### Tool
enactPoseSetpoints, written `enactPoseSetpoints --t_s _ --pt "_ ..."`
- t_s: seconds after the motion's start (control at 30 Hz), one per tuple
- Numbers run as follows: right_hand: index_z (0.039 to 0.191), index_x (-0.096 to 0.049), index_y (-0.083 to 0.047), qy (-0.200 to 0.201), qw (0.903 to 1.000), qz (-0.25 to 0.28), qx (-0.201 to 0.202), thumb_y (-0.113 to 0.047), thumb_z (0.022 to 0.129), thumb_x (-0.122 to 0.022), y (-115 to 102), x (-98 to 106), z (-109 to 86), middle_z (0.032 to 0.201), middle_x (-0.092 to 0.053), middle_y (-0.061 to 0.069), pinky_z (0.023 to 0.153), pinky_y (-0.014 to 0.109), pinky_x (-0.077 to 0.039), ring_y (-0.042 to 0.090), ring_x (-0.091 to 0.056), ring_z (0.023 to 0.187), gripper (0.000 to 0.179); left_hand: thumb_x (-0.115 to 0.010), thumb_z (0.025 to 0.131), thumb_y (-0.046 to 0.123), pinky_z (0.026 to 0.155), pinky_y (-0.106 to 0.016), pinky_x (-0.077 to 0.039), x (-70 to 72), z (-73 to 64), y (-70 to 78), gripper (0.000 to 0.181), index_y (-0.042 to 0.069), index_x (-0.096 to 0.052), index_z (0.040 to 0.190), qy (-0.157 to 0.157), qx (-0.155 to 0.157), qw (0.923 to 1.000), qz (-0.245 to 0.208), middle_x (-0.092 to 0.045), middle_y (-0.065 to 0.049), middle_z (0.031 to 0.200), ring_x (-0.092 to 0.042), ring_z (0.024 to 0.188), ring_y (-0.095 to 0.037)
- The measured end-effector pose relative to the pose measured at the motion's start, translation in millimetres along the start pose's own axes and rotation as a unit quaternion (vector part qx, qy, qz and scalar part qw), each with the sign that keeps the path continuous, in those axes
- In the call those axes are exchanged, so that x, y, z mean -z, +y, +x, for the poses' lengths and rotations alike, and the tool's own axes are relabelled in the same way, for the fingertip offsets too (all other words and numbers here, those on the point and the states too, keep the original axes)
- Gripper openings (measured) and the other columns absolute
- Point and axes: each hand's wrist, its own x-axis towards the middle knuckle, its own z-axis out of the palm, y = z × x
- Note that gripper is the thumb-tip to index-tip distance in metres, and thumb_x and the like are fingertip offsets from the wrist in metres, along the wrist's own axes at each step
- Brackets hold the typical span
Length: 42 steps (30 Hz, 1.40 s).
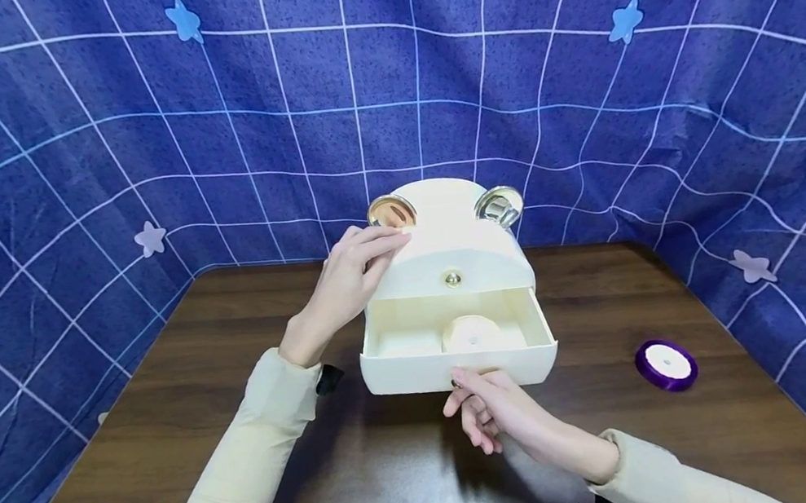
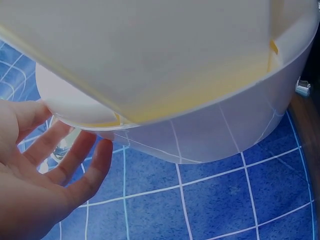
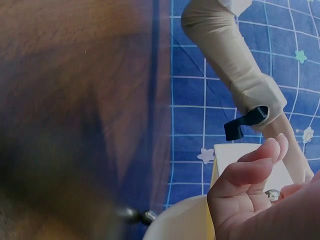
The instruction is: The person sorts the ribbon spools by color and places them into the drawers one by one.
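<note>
A white storage box [image 1: 449, 271] with a rounded top stands on the table, its lower drawer [image 1: 394, 377] pulled out. Inside the drawer lies a pale round spool [image 1: 472, 333]. My left hand [image 1: 354, 277] rests on the upper left side of the box with fingers extended; in the left wrist view its fingertips touch the box's rim [image 2: 80, 120]. At the drawer front, my right hand [image 1: 497, 410] pinches the small knob [image 1: 455, 384] between thumb and index finger, the other fingers loosely bent below. A gold knob [image 1: 453, 279] sits on the upper drawer front.
A purple ribbon roll [image 1: 666, 365] with a white centre lies on the right of the brown wooden table [image 1: 248, 325]. Two shiny gold round pieces, one on the left [image 1: 391, 212] and one on the right [image 1: 500, 207], flank the box top. A blue gridded cloth [image 1: 383, 65] hangs behind.
</note>
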Motion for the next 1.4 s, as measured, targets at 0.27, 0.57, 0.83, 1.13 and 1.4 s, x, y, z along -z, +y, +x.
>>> enactPoseSetpoints --t_s 0.27,0.57,0.83,1.13,1.4 --pt "0.089 -0.06 -0.002 0.006 0.9998 -0.018 0.008 -0.047 0.101 -0.039 -3.4 -0.2 3.4 0.048 -0.051 -0.005 0.04 0.021 -0.035 0.007 -0.047 0.039 0.051 -0.058 0.096 0.011 0.067 -0.031 -0.041 -0.2 2.1 0.2 0.024 0.014 -0.073 0.114 0.001 -0.003 1.0 0.003 -0.071 -0.006 0.116 -0.052 0.082 -0.021" --pt "0.085 -0.059 -0.002 0.013 0.9994 -0.033 0.0 -0.047 0.1 -0.039 -5.3 0.5 6.2 0.047 -0.049 -0.005 0.04 0.021 -0.034 0.008 -0.046 0.039 0.051 -0.057 0.096 0.012 0.068 -0.031 -0.041 -1.8 2.2 -1.2 0.024 0.014 -0.073 0.115 -0.001 -0.003 1.0 0.003 -0.071 -0.006 0.116 -0.053 0.083 -0.021" --pt "0.084 -0.058 -0.003 0.024 0.9993 -0.029 -0.002 -0.046 0.099 -0.042 -6.0 6.2 8.6 0.047 -0.049 -0.005 0.04 0.022 -0.036 0.007 -0.046 0.039 0.048 -0.057 0.096 0.011 0.068 -0.031 -0.041 -2.2 1.7 -1.5 0.025 0.014 -0.073 0.115 0.002 -0.005 1.0 0.004 -0.071 -0.005 0.115 -0.053 0.083 -0.021" --pt "0.085 -0.057 -0.001 0.012 0.9991 -0.04 0.01 -0.045 0.101 -0.04 -7.8 11.9 14.3 0.048 -0.049 -0.004 0.041 0.023 -0.036 0.009 -0.047 0.042 0.05 -0.058 0.095 0.01 0.067 -0.031 -0.041 -2.7 1.5 -1.7 0.024 0.014 -0.073 0.113 0.009 -0.011 0.9999 0.001 -0.071 -0.006 0.114 -0.053 0.083 -0.022" --pt "0.083 -0.057 -0.003 0.02 0.9993 -0.032 0.007 -0.046 0.101 -0.038 -8.0 14.9 23.2 0.048 -0.05 -0.005 0.041 0.022 -0.037 0.009 -0.046 0.041 0.05 -0.057 0.096 0.011 0.068 -0.031 -0.042 -3.6 2.1 -2.6 0.024 0.014 -0.073 0.114 0.006 -0.008 0.9999 0.0 -0.071 -0.005 0.114 -0.053 0.083 -0.021"
